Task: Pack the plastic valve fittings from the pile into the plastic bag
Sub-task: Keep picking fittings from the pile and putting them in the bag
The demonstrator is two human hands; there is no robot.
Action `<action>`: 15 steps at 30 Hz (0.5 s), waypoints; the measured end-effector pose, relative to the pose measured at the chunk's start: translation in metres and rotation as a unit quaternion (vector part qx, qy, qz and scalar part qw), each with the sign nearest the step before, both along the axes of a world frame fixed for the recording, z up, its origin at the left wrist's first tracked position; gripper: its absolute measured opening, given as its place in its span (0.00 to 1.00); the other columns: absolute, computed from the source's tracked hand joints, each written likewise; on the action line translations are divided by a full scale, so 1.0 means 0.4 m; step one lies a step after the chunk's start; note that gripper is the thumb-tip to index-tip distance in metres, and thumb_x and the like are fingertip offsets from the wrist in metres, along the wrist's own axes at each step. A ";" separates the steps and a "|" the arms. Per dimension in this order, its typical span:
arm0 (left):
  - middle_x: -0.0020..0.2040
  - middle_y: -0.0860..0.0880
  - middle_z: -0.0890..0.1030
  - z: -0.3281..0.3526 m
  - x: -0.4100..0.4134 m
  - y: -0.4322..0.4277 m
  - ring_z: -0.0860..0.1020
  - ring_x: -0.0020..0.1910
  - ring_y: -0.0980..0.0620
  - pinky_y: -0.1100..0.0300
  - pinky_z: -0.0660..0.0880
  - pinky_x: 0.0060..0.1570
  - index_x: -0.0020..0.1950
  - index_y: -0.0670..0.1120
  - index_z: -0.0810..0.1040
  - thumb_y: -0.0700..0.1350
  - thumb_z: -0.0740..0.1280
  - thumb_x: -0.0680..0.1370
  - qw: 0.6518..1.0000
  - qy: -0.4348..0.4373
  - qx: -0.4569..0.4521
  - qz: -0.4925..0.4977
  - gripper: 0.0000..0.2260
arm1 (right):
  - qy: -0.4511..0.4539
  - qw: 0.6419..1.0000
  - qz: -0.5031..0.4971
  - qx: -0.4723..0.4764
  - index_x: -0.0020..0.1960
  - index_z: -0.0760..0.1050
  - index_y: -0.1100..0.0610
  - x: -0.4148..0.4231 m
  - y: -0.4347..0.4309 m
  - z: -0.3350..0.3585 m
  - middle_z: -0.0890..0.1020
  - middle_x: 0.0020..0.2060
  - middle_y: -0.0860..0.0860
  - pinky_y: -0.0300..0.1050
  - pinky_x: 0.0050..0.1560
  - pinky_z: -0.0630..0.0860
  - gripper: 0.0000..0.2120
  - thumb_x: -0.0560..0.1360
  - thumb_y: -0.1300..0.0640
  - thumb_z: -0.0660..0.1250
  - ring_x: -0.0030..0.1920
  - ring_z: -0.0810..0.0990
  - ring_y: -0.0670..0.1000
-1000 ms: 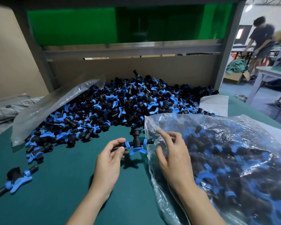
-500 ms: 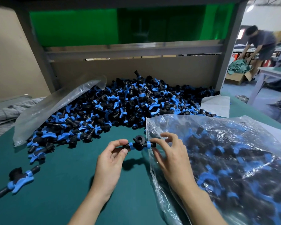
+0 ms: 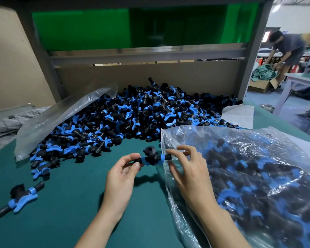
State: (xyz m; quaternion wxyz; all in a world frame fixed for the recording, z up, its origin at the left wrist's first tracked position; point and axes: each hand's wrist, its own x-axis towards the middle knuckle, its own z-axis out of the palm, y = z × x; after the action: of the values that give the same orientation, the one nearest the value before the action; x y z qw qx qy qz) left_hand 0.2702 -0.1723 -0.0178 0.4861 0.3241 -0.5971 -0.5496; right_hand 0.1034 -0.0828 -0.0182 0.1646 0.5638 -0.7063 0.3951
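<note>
Valve fitting (image 3: 151,158) held above counter (image 3: 64,203), long axis left-right; left hand (image 3: 123,173) pinches left stub, right hand (image 3: 188,169) pinches right stub; plastic bag (image 3: 249,176) mouth just right, right hand nearer; pile (image 3: 132,115) beyond.

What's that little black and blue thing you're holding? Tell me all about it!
The fitting looks like hard plastic: a black tube lying crosswise, a round black knob on top, blue rings and a blue winged handle around the middle. It is held above the green table, beside the bag's edge. The left hand pinches its left end; the right hand pinches its right end.
</note>
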 end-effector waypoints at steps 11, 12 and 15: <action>0.42 0.53 0.84 -0.008 0.000 -0.016 0.80 0.38 0.57 0.67 0.78 0.41 0.54 0.44 0.81 0.45 0.64 0.80 0.987 0.116 0.113 -0.010 0.09 | -0.091 0.992 -0.072 0.043 0.71 0.69 0.52 0.006 0.008 0.015 0.75 0.52 0.50 0.50 0.49 0.74 0.21 0.78 0.61 0.64 0.49 0.76 0.54; 0.42 0.52 0.84 -0.009 -0.001 -0.013 0.80 0.38 0.57 0.66 0.78 0.42 0.54 0.44 0.81 0.46 0.65 0.79 0.989 0.104 0.102 -0.014 0.09 | -0.117 0.991 -0.062 0.028 0.70 0.69 0.51 0.006 0.008 0.019 0.75 0.52 0.48 0.48 0.48 0.74 0.21 0.79 0.61 0.63 0.48 0.76 0.52; 0.43 0.52 0.84 -0.012 -0.006 0.004 0.81 0.40 0.55 0.64 0.79 0.44 0.55 0.45 0.81 0.43 0.66 0.79 0.997 0.051 0.054 -0.026 0.07 | -0.170 0.985 -0.041 -0.009 0.69 0.69 0.48 0.006 0.010 0.034 0.74 0.50 0.42 0.42 0.44 0.71 0.19 0.79 0.58 0.62 0.46 0.74 0.43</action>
State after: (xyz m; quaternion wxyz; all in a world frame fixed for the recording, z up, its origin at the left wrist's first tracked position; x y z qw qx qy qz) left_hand 0.2678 -0.1708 -0.0224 0.4835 0.3055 -0.5491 -0.6094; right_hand 0.1057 -0.0789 -0.0045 0.0631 0.4577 -0.7429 0.4844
